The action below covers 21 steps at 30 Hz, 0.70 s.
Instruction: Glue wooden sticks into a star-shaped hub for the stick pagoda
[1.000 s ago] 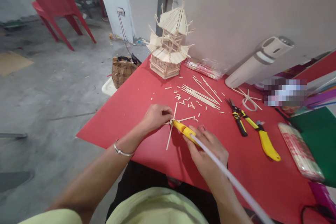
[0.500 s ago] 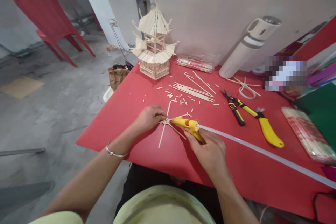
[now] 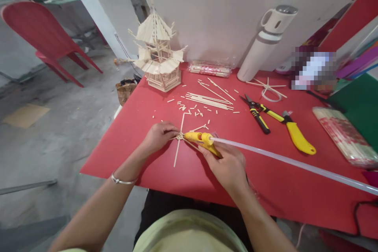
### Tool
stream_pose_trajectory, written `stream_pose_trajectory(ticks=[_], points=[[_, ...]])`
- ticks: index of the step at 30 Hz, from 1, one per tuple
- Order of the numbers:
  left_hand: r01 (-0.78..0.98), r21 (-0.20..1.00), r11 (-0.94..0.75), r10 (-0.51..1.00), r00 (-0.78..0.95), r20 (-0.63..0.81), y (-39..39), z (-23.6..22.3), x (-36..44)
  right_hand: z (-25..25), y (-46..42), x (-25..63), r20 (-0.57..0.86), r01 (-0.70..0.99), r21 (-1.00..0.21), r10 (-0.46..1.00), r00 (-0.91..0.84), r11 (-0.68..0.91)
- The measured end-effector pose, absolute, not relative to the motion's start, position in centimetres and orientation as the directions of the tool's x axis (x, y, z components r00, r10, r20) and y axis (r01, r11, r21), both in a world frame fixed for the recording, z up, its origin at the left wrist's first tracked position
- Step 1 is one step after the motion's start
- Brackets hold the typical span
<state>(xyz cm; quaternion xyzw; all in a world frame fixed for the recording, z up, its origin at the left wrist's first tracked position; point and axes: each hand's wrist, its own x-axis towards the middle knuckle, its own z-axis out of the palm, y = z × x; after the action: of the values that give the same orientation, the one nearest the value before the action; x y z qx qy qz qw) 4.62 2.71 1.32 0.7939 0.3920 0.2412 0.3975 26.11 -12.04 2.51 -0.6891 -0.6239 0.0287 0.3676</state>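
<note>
My right hand [image 3: 226, 163] is wrapped round a yellow hot glue gun [image 3: 196, 138], and a long clear glue stick [image 3: 265, 156] trails out of its back end. The gun's nozzle points left at the hub of a star-shaped frame of thin wooden sticks [image 3: 176, 152] lying flat on the table. At the hub's left side, the fingers of my left hand [image 3: 161, 136] are pinched together on the frame. Whether a small piece is also between those fingertips is too small to see. Short cut stick pieces [image 3: 199, 113] and a bunch of longer sticks [image 3: 209, 101] lie behind the frame.
On the red table [image 3: 118, 153] stand a stick-built pagoda model [image 3: 161, 63] and a white thermos [image 3: 260, 43]. Cutting pliers [image 3: 256, 114], a yellow-handled cutter [image 3: 298, 136], bagged sticks [image 3: 344, 138] and another stick star [image 3: 267, 86] lie at right. A red chair [image 3: 38, 35] stands beyond.
The whole view has shifted, so the table's things appear a little further left. Both hands keep their places at the hub, the glue gun's nozzle still beside it.
</note>
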Motion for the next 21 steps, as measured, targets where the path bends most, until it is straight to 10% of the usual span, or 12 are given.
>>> stream_pose_trajectory(ticks=[21], points=[[0.499, 0.772, -0.392, 0.823, 0.565, 0.053, 2.2, 0.7, 4.5, 2.2, -11.6, 24.6, 0.508, 0.919, -0.394, 0.840, 0.190, 0.031]])
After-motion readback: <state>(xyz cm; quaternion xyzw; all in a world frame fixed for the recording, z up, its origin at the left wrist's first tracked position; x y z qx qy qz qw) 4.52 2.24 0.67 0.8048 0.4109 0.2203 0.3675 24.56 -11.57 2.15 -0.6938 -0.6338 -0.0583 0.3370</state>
